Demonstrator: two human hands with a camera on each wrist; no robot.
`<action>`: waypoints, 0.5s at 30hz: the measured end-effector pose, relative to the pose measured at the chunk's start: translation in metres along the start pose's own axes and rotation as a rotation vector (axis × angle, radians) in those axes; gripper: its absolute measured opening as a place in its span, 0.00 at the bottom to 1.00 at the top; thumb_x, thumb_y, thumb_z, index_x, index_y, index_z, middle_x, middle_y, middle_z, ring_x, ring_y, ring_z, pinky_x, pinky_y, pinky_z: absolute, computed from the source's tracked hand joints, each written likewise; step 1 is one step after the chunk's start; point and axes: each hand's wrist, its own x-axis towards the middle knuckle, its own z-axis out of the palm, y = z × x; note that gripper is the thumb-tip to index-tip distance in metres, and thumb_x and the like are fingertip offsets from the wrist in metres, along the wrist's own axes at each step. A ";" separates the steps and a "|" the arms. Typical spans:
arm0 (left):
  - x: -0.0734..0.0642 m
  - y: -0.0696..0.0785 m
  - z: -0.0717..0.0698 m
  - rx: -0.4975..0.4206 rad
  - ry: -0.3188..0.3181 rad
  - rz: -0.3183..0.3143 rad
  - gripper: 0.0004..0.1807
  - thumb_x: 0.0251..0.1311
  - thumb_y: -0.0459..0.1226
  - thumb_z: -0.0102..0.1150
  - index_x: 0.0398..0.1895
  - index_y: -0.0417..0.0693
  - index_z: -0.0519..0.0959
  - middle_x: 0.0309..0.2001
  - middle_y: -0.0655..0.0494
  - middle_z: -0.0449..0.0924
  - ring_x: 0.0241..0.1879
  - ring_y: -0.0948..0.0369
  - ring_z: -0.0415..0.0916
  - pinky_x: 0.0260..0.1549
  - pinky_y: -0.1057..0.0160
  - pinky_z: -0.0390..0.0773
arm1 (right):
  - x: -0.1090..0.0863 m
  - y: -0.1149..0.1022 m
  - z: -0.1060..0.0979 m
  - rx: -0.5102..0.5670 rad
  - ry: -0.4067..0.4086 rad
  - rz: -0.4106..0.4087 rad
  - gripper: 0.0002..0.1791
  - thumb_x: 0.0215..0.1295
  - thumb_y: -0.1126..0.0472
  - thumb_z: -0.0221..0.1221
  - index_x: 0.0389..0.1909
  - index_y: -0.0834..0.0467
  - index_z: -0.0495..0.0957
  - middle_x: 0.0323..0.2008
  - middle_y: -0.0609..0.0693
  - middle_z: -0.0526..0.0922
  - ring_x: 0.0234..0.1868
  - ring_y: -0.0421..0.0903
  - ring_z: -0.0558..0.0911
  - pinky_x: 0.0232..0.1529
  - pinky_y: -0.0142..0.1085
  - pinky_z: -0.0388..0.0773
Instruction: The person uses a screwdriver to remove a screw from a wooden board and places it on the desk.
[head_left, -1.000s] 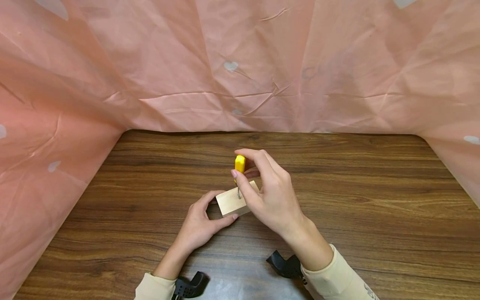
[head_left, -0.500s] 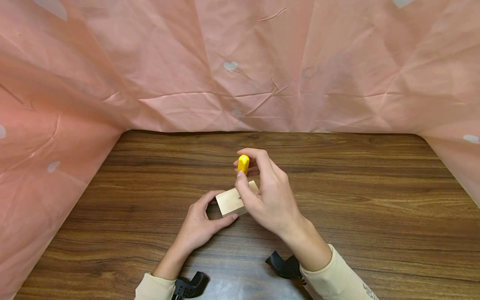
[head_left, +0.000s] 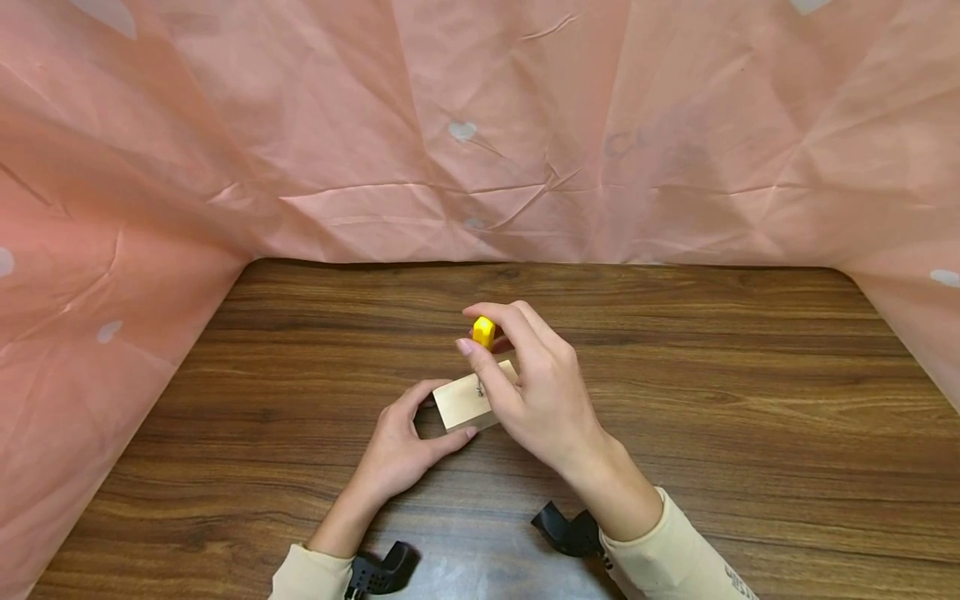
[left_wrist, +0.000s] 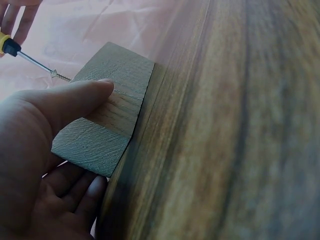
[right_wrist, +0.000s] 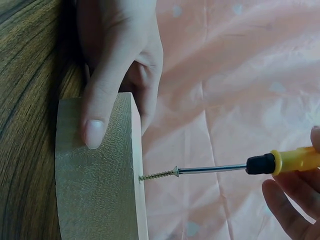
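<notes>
A pale wooden block (head_left: 459, 403) rests on the table, gripped by my left hand (head_left: 401, 442) with the thumb on its near side and fingers behind. A screw (right_wrist: 159, 175) stands in the block's top face, most of its thread showing above the wood. The tip of a screwdriver (right_wrist: 212, 169) with a yellow handle and black collar meets the screw head. My right hand (head_left: 543, 392) pinches the yellow handle between thumb and fingers above the block. In the left wrist view the screwdriver shaft (left_wrist: 34, 62) lines up with the screw.
The brown wood-grain table (head_left: 735, 400) spreads around both hands. A pink curtain (head_left: 420, 133) with pale hearts hangs behind and at both sides. Black wrist camera mounts (head_left: 382, 570) sit at both sleeves.
My right thumb and fingers have shifted back and forth on the yellow handle, which tilted slightly and turned. The left hand and the block have stayed in place.
</notes>
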 end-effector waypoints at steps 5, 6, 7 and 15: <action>0.000 0.000 0.000 0.002 0.001 0.008 0.30 0.52 0.42 0.85 0.59 0.63 0.84 0.53 0.63 0.88 0.53 0.61 0.81 0.62 0.50 0.74 | 0.001 0.001 0.000 0.034 0.007 -0.011 0.18 0.69 0.64 0.71 0.58 0.60 0.84 0.37 0.50 0.81 0.38 0.42 0.82 0.41 0.33 0.83; 0.000 0.000 0.000 0.003 0.002 0.010 0.30 0.53 0.43 0.84 0.60 0.63 0.84 0.53 0.63 0.88 0.53 0.61 0.81 0.63 0.50 0.74 | 0.001 0.001 0.000 0.048 0.005 -0.004 0.19 0.69 0.64 0.71 0.59 0.60 0.84 0.38 0.50 0.81 0.38 0.42 0.83 0.42 0.33 0.85; 0.000 0.000 0.000 0.000 0.000 0.007 0.30 0.53 0.42 0.84 0.59 0.64 0.84 0.53 0.64 0.88 0.53 0.61 0.81 0.63 0.50 0.74 | 0.001 0.000 0.000 0.060 0.004 0.004 0.19 0.69 0.65 0.71 0.59 0.61 0.83 0.38 0.50 0.82 0.38 0.41 0.84 0.42 0.33 0.86; 0.001 -0.001 0.000 0.007 -0.001 0.011 0.29 0.54 0.45 0.84 0.60 0.63 0.84 0.54 0.62 0.88 0.54 0.60 0.81 0.64 0.49 0.74 | -0.001 0.000 0.000 0.101 0.015 0.060 0.19 0.64 0.68 0.74 0.50 0.65 0.77 0.36 0.53 0.85 0.32 0.43 0.88 0.38 0.32 0.87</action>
